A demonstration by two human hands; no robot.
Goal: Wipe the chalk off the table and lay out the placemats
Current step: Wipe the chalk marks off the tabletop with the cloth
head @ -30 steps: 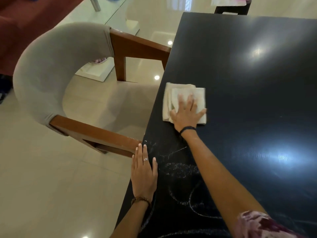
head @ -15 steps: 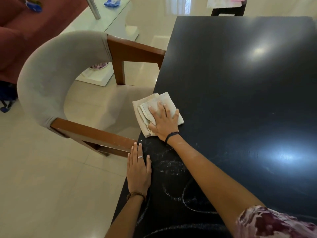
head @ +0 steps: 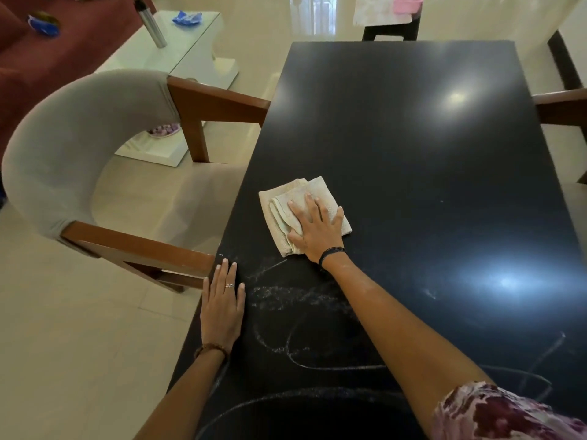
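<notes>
While the right hand (head: 317, 231) lies flat with its fingers spread on a folded cream cloth (head: 286, 204), it presses the cloth down on the black tabletop (head: 413, 147). Part of the cloth sticks out past the fingertips and to the left of the hand. A dark band sits on that wrist.

Nearer the person, the left hand (head: 222, 304) rests flat on the left edge of the tabletop, fingers straight and close together, holding nothing. It wears a ring and a bead bracelet. Between the two hands, and on toward the person, white chalk marks (head: 295, 295) show as smudges and long curved lines. Past the cloth the tabletop looks dark and shiny, with two bright spots of light.

Just left of the left hand stands a chair (head: 63, 144) with a grey round back and brown wooden arms; its near arm ends right beside the fingertips. Farther off to the left is a low glass table (head: 178, 55) with a metal bottle (head: 152, 25) and something blue on it, and a dark red sofa (head: 47, 58) behind. Another wooden chair arm (head: 562, 106) pokes in on the far right. A flowery sleeve (head: 495, 414) covers the right upper arm.
</notes>
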